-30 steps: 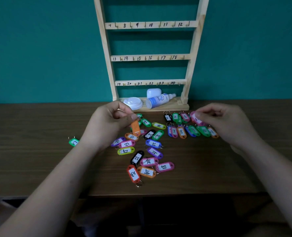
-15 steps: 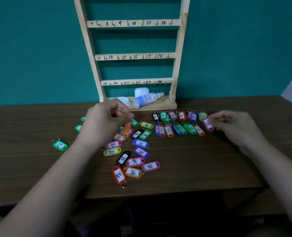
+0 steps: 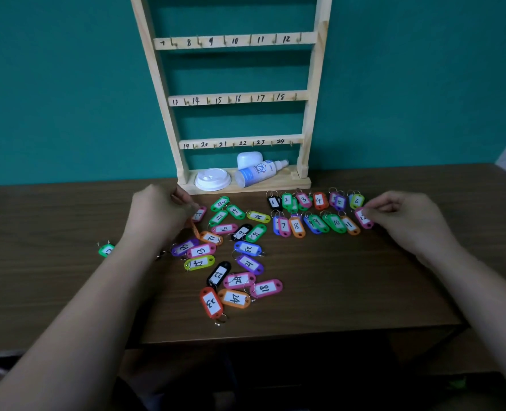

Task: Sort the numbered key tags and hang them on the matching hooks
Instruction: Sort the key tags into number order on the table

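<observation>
A wooden rack (image 3: 234,42) with numbered hooks stands at the back of the table (image 3: 349,292), its hooks bare. Two sorted rows of key tags (image 3: 317,213), numbered 1 to 6 and 7 to 12, lie in front of it on the right. My right hand (image 3: 409,222) pinches the pink tag 12 (image 3: 363,218) at the right end of the second row. A loose pile of tags (image 3: 231,256) fills the middle. My left hand (image 3: 159,213) hovers over the pile's left edge with curled fingers. An orange tag (image 3: 195,229) shows below it, its ring hidden by the hand.
A white lid (image 3: 212,179), a spray bottle (image 3: 259,173) and a white cap (image 3: 248,159) sit on the rack's base. One green tag (image 3: 106,250) lies alone at the left. The table's front edge (image 3: 275,336) runs just below the pile.
My right hand carried the pink tag 12 rightward to the end of the second row. My left hand dropped lower over the pile with the orange tag. The camera view shifted.
</observation>
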A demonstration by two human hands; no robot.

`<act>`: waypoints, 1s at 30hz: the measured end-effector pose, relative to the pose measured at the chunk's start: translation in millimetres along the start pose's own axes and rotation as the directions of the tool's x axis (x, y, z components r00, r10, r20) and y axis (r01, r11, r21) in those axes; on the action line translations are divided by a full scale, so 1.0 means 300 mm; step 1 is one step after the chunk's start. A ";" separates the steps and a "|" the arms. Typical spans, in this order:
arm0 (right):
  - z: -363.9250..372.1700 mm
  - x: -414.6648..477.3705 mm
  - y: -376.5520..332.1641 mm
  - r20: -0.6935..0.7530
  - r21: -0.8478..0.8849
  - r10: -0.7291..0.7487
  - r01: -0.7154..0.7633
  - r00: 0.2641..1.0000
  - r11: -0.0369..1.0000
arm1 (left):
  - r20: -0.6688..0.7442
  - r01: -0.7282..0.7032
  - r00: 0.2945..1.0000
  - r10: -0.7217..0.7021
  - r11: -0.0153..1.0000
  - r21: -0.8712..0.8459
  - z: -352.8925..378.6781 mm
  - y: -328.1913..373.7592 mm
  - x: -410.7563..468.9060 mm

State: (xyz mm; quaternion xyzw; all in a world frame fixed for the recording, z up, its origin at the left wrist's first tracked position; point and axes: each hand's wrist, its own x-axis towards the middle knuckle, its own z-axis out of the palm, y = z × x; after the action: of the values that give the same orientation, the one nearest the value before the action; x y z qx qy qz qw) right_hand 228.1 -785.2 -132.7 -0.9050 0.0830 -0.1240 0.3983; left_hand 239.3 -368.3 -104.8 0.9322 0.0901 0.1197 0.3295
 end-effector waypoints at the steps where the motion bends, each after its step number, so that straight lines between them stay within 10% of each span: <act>1: 0.000 -0.001 -0.002 0.001 -0.016 -0.004 0.004 1.000 1.000 | 0.003 0.009 1.000 -0.009 1.000 -0.004 0.002 -0.003 0.004; 13: 0.000 0.002 0.005 -0.033 -0.115 -0.029 0.025 0.999 0.993 | -0.012 -0.032 0.999 0.034 0.993 0.110 -0.010 -0.019 0.008; 30: 0.088 -0.090 -0.152 0.082 -0.070 -0.259 0.265 0.962 0.962 | 0.405 -0.339 0.873 0.271 0.935 0.105 -0.038 -0.047 -0.041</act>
State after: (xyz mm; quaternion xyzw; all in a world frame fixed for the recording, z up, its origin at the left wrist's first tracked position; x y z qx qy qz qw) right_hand 212.4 -729.3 -120.3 -0.9273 -0.0469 -0.1393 0.3444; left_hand 223.1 -353.9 -107.2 0.9648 -0.1149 -0.0226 0.2355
